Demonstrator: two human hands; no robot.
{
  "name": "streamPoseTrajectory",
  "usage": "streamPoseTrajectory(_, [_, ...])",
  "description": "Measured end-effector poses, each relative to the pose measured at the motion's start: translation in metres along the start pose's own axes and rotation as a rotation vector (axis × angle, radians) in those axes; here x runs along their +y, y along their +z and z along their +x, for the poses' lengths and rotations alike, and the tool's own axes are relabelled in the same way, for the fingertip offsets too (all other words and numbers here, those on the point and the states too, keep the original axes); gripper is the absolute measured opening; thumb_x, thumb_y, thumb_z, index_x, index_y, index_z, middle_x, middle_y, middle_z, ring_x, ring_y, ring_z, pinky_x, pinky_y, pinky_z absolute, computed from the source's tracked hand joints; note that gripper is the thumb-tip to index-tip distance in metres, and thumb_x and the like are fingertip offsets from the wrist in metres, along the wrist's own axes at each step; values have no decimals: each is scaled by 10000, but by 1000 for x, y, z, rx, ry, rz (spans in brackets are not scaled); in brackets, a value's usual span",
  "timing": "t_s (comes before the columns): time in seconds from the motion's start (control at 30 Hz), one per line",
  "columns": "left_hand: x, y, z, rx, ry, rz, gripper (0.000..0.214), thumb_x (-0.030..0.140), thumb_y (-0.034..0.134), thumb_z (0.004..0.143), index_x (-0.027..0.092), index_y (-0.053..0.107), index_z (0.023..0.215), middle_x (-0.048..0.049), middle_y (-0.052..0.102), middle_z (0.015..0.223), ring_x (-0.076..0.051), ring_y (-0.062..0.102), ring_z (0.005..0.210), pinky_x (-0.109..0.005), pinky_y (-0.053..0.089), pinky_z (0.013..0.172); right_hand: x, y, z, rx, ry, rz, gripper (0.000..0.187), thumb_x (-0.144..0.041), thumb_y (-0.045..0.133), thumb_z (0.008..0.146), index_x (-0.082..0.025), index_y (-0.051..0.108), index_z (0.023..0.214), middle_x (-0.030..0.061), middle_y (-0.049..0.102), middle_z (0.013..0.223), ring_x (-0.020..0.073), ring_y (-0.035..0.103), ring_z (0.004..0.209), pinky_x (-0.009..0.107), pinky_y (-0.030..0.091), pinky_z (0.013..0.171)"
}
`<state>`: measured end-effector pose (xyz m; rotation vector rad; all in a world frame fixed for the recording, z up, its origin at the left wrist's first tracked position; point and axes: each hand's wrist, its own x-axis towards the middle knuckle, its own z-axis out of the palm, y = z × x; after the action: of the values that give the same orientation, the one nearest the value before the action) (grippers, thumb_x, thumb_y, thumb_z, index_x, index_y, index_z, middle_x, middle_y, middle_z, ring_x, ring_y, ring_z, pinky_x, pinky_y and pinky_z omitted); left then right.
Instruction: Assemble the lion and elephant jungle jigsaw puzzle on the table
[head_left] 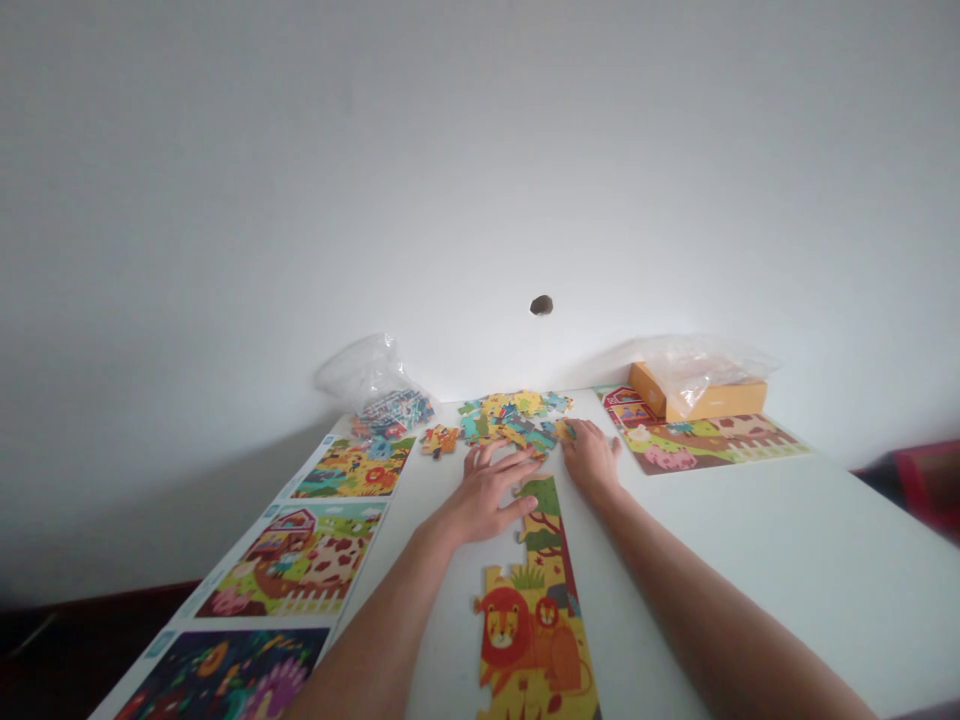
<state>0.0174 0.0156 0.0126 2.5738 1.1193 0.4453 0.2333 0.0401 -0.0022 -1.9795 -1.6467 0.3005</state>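
The left hand, fingers spread, is at the puzzle's eleven o'clock; right hand, grip unclear, at one, beside loose pieces.

Both forearms reach forward, left hand palm-down, fingers spread, right hand slightly curled.

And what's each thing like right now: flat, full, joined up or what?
Lion puzzle: partly joined
Loose pieces: heaped
Left bag: pieces inside
Orange box: open or closed, unclear
Right bag: crumpled, over the box
Farm picture: flat, partly covered
Picture sheet: flat
Left hand: open, fingers spread
Right hand: fingers bent, grip unclear
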Motion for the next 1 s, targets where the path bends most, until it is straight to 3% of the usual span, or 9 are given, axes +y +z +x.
streamPoseTrajectory(0.13, [0, 2, 1, 1, -68, 15, 581, 611, 468, 930, 398, 420, 1469, 15, 489, 1505, -365, 260, 1432, -638, 125, 1160, 1, -1, 1, 37, 31, 8, 385, -253, 488, 914, -228, 586, 1286, 106, 602, 1351, 264, 480, 1288, 620, 137, 1139])
streamPoseTrajectory(0.33, [-2, 5, 2, 112, -180, 95, 522, 599, 456, 935, 383, 505, 1408, 3, 534, 1460, -359, 367, 1347, -617, 172, 1145, 6, -2, 1, 129, 103, -57, 436, -124, 400, 908, -220, 603, 1282, 105, 605, 1349, 270, 369, 1392, 574, 115, 1157])
streamPoseTrajectory(0.4, [-3, 5, 2, 154, -221, 127, 494, 577, 470, 935, 383, 528, 1386, 5, 553, 1437, -357, 387, 1323, -611, 193, 1136, 7, -1, 1, 138, 97, -57, 475, -80, 373, 893, -229, 610, 1277, 96, 616, 1336, 260, 399, 1369, 581, 107, 1155])
streamPoseTrajectory(0.57, [-4, 5, 2, 184, -250, 177, 448, 515, 489, 942, 366, 568, 1357, -7, 550, 1437, -367, 392, 1308, -626, 205, 1123, 6, 0, 2, 69, -4, -35, 368, -160, 486, 888, -266, 663, 1192, 68, 606, 1356, 270, 444, 1324, 627, 97, 1143])
streamPoseTrajectory(0.67, [-4, 4, 2, 141, -184, 170, 412, 497, 449, 966, 388, 579, 1341, 19, 505, 1488, -363, 363, 1337, -622, 226, 1117, 5, 2, 4, -12, -110, 6, 273, -235, 553, 887, -279, 690, 1119, 46, 620, 1338, 267, 478, 1297, 617, 173, 1130])
streamPoseTrajectory(0.8, [-6, 6, 3, 108, -153, 146, 407, 500, 396, 989, 402, 572, 1342, 15, 514, 1482, -354, 332, 1374, -658, 184, 1123, 5, 9, 6, -109, -367, 113, 301, -165, 561, 865, -286, 696, 1105, 6, 674, 1238, 189, 569, 1195, 401, 363, 1077])
streamPoseTrajectory(0.87, [-6, 7, 3, 119, -179, 158, 401, 504, 399, 987, 392, 593, 1318, 8, 526, 1471, -358, 346, 1361, -667, 192, 1113, 6, 12, 7, -111, -457, 155, 342, -128, 564, 848, -279, 692, 1128, 6, 681, 1213, 169, 586, 1165, 321, 403, 1035])
streamPoseTrajectory(0.93, [-7, 8, 3, 142, -210, 186, 381, 498, 429, 976, 384, 617, 1288, 4, 539, 1457, -362, 370, 1339, -666, 198, 1107, 6, 12, 7, -86, -461, 149, 341, -131, 585, 840, -268, 697, 1131, 18, 674, 1220, 175, 583, 1161, 300, 407, 1025])
streamPoseTrajectory(1.0, [-7, 8, 3, 174, -244, 219, 365, 487, 455, 967, 377, 632, 1267, -1, 557, 1437, -361, 394, 1320, -656, 200, 1109, 7, 11, 6, -29, -359, 88, 321, -192, 623, 842, -259, 698, 1146, 41, 655, 1259, 215, 563, 1184, 339, 395, 1034])
